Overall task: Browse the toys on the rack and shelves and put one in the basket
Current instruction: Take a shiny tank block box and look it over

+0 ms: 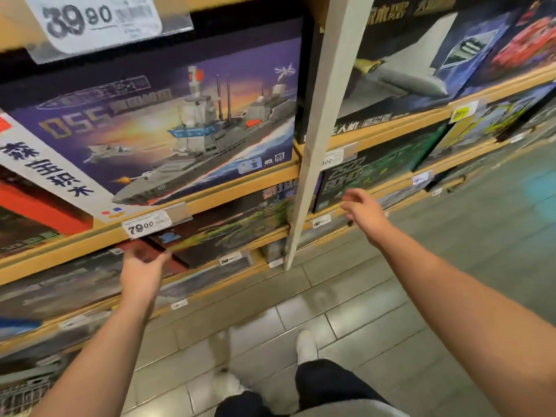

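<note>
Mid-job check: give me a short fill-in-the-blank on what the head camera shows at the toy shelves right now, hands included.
1. The big box above the 79.00 price tag pictures a grey ____.
2. The left hand grips the corner of a ____ box on the shelf below that tag.
3. The right hand reaches toward the shelves with its fingers ____ and holds nothing.
4. The tag at the top left reads ____.

Missing words: warship; red; open; 39.90
</note>
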